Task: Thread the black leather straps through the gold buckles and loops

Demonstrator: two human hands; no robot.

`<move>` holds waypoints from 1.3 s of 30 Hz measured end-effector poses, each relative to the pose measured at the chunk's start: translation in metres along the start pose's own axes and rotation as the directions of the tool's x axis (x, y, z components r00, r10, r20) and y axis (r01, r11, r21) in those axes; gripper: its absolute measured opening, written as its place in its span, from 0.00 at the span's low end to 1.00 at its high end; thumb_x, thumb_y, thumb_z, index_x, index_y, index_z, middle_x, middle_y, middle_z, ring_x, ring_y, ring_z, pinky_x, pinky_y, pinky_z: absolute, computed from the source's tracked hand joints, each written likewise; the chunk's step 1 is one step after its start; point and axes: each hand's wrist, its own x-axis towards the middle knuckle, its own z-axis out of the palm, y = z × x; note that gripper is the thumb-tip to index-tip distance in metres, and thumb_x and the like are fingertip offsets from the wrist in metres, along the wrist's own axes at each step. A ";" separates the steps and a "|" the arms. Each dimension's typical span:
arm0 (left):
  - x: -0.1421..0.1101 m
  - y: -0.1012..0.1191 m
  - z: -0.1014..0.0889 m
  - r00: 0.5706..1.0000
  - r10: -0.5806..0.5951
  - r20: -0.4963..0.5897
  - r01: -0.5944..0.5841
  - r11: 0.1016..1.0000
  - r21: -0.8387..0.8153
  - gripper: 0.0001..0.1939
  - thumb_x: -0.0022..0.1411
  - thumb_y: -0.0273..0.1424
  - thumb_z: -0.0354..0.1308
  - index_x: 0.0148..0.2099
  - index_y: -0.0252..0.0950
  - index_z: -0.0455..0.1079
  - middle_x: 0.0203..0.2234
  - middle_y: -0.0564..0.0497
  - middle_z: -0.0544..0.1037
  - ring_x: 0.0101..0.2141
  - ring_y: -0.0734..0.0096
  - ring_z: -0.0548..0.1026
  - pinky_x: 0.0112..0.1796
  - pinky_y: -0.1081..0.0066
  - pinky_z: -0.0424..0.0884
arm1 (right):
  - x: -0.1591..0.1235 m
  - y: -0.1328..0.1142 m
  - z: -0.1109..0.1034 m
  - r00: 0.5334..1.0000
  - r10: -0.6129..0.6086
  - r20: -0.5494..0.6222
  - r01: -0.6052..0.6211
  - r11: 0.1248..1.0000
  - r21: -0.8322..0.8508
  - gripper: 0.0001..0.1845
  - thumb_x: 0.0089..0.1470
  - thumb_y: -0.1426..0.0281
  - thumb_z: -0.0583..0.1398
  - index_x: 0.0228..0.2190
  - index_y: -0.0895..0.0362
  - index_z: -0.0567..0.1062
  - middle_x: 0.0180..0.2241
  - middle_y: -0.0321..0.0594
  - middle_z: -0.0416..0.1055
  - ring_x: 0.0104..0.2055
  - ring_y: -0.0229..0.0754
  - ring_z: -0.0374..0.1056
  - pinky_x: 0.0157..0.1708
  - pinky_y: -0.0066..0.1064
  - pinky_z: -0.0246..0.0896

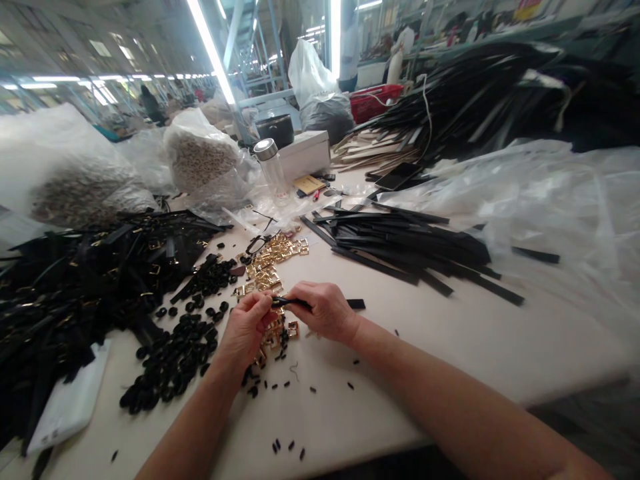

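Observation:
Both my hands meet over the middle of the table, above a heap of gold buckles (270, 257). A black strap (356, 304) runs between them, its free end sticking out past my right hand (325, 308). My left hand (253, 320) pinches the strap's other end between thumb and fingers; whether a buckle is on it there is hidden. The right fingers are closed round the strap close to the left fingertips. Left of the hands lie small black loops (180, 357) in a pile. Tiny black pieces (313, 389) are scattered nearer the table's front edge.
Loose black straps (400, 243) lie at right, beside clear plastic sheeting (545, 200). At left is a heap of straps with buckles (100, 273). Behind stand a glass bottle (273, 170), a white box (307, 152) and bags of rings (203, 157). Eyeglasses (257, 244) rest near the buckles.

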 end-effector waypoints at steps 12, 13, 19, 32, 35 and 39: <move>-0.002 0.002 0.002 0.995 -0.062 0.078 0.060 0.998 0.033 0.17 0.42 0.36 0.74 0.34 0.34 0.77 0.28 0.53 0.78 0.21 0.82 0.71 0.23 0.81 0.70 | 0.000 0.001 0.004 0.999 0.034 -0.017 -0.032 0.992 0.123 0.02 0.57 0.72 0.62 0.33 0.55 0.76 0.31 0.35 0.76 0.30 0.35 0.69 0.32 0.24 0.60; -0.002 0.002 0.002 0.993 -0.068 0.092 0.065 0.997 0.038 0.18 0.43 0.37 0.74 0.36 0.34 0.78 0.29 0.52 0.79 0.22 0.81 0.71 0.24 0.80 0.70 | 0.000 0.001 0.004 0.999 0.038 -0.022 -0.034 0.989 0.147 0.02 0.57 0.72 0.61 0.33 0.55 0.76 0.30 0.36 0.76 0.30 0.35 0.69 0.32 0.24 0.60; -0.005 0.004 0.004 0.997 -0.013 0.083 0.000 0.989 0.147 0.18 0.46 0.38 0.72 0.39 0.34 0.77 0.22 0.55 0.75 0.18 0.83 0.67 0.21 0.81 0.66 | 0.000 0.002 0.004 0.999 0.033 -0.033 -0.027 0.986 0.166 0.03 0.58 0.70 0.60 0.33 0.55 0.76 0.32 0.36 0.76 0.32 0.36 0.70 0.34 0.25 0.62; -0.006 -0.004 0.002 0.993 0.075 0.088 -0.094 0.969 0.229 0.14 0.50 0.33 0.71 0.38 0.35 0.75 0.31 0.53 0.80 0.30 0.77 0.76 0.32 0.79 0.72 | 0.000 0.003 0.003 0.994 0.102 0.034 -0.108 0.957 0.270 0.06 0.52 0.77 0.59 0.33 0.58 0.76 0.29 0.35 0.74 0.29 0.35 0.67 0.32 0.24 0.61; -0.006 -0.003 0.002 0.995 -0.043 0.094 0.025 0.983 0.180 0.16 0.49 0.35 0.71 0.39 0.36 0.74 0.30 0.53 0.79 0.29 0.75 0.78 0.29 0.78 0.72 | 0.001 0.003 0.005 0.987 0.153 0.055 -0.163 0.921 0.353 0.06 0.52 0.77 0.58 0.32 0.59 0.75 0.26 0.34 0.73 0.27 0.33 0.65 0.29 0.23 0.60; -0.007 -0.003 0.006 0.996 -0.036 0.085 0.023 0.988 0.150 0.16 0.49 0.35 0.71 0.39 0.35 0.73 0.32 0.52 0.80 0.29 0.75 0.78 0.31 0.77 0.73 | 0.001 0.003 0.008 0.978 0.199 0.057 -0.204 0.892 0.404 0.03 0.54 0.74 0.59 0.31 0.59 0.75 0.27 0.36 0.73 0.28 0.34 0.66 0.30 0.25 0.62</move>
